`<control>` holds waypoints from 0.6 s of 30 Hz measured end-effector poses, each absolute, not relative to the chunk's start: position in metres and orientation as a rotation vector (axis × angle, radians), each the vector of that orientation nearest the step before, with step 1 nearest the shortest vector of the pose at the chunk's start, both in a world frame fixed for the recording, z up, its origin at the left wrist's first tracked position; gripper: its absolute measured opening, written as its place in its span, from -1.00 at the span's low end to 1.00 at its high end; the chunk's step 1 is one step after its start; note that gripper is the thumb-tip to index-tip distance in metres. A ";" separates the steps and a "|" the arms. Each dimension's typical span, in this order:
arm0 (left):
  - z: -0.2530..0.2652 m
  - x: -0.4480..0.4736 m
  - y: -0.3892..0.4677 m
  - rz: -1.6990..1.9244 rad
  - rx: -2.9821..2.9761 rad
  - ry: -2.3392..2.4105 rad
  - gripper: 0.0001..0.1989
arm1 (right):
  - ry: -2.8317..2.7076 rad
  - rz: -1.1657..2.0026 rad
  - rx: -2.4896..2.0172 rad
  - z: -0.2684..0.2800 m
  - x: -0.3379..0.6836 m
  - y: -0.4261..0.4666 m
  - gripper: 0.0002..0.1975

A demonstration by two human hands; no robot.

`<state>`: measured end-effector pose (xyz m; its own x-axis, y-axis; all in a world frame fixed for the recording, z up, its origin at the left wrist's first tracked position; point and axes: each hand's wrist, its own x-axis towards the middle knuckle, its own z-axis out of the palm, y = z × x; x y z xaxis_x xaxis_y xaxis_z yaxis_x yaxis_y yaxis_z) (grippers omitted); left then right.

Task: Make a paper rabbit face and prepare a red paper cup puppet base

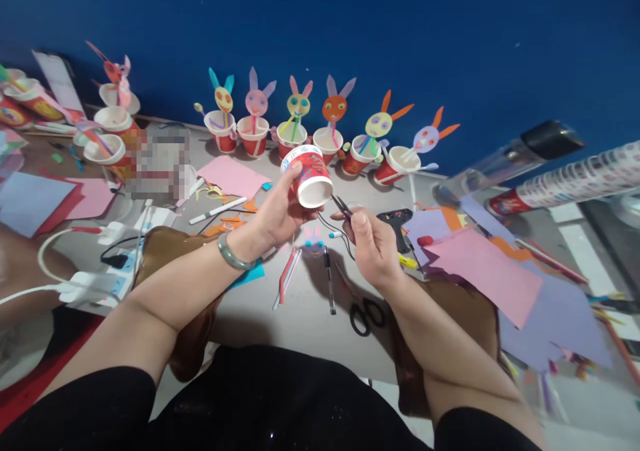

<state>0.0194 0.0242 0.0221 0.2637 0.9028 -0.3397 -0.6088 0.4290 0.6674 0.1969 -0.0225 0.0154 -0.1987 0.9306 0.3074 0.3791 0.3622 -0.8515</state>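
Observation:
My left hand is wrapped round a red and white paper cup, which is tilted with its white round end facing me. Close to that end, my right hand grips a dark tool with two narrow pointed tips; its handle is hidden in the fingers, so I cannot tell its exact kind. The tips are near the cup's edge, and whether they touch it is unclear. Below the hands lie a small rabbit face, a black pen, drinking straws and black-handled scissors.
Paper cups with rabbit figures line the blue wall. A glue gun, pink paper and a long cup stack lie at right. A power strip with cables, a marker and another person's arm are at left.

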 end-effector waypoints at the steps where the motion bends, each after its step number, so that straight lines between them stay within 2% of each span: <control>1: 0.023 0.019 0.023 1.064 0.449 0.752 -0.47 | -1.739 0.808 -1.161 0.016 0.196 -0.024 -0.45; 10: 0.029 0.021 0.016 1.085 0.447 0.752 -0.53 | -1.884 0.829 -1.178 0.021 0.191 -0.030 -0.61; 18: 0.018 0.023 0.017 1.092 0.490 0.790 -0.61 | -1.938 0.675 -1.202 0.021 0.194 -0.026 -0.65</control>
